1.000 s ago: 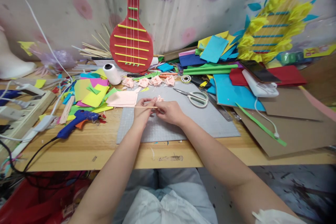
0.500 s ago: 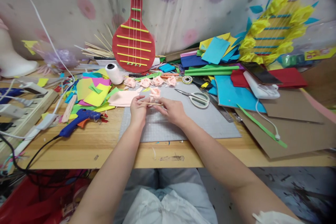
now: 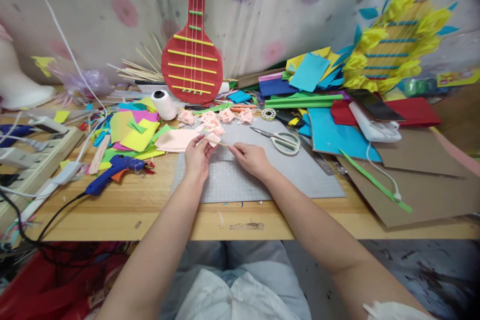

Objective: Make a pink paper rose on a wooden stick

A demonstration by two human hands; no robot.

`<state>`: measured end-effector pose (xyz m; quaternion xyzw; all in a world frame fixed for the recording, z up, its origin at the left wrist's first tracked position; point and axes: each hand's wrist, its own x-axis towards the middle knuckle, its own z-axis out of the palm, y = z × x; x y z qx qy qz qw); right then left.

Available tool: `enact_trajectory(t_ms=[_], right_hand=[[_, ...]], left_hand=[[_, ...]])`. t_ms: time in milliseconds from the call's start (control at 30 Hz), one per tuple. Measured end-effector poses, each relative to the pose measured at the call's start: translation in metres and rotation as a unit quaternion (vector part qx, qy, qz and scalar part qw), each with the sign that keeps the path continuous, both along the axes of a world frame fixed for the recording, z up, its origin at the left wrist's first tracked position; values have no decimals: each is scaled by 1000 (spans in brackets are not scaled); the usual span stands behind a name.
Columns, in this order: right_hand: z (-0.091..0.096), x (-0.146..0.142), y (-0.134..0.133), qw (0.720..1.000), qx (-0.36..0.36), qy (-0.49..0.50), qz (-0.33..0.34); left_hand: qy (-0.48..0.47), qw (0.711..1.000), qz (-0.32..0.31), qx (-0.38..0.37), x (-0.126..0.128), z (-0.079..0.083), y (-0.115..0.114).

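My left hand (image 3: 197, 157) pinches a small piece of pale pink paper (image 3: 213, 139) together with one end of a thin wooden stick (image 3: 222, 144). The stick's other end is between the closed fingers of my right hand (image 3: 250, 156). Just beyond my fingers lies a pink paper flower (image 3: 213, 127) at the back of the grey cutting mat (image 3: 255, 185). Several similar flowers make a row there, among them one at the right (image 3: 245, 116). A stack of pink paper sheets (image 3: 176, 140) sits left of my left hand.
Scissors (image 3: 281, 142) and a metal ruler (image 3: 318, 158) lie right of my hands. At the left are a blue glue gun (image 3: 116, 172), coloured scraps (image 3: 138, 135) and a power strip (image 3: 56, 147). A thread spool (image 3: 164, 106) and a red paper lute (image 3: 192, 67) stand behind.
My hands have moved a little apart. The stick has turned, and a pink paper piece now shows at my left fingertips. The nearest flower sits slightly farther back and left.
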<state>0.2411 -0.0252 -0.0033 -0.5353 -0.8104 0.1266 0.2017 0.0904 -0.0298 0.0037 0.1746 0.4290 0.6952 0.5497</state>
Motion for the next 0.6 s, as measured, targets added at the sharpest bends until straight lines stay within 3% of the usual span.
enact_trajectory(t_ms=[200, 367, 600], right_hand=[[-2, 8, 5, 997, -44, 54, -17], [-5, 8, 6, 995, -63, 76, 8], [-7, 7, 6, 988, -85, 116, 47]], left_hand=[[31, 994, -85, 56, 1, -3, 0], [105, 990, -74, 60, 1, -10, 2], [109, 990, -67, 59, 2, -8, 0]])
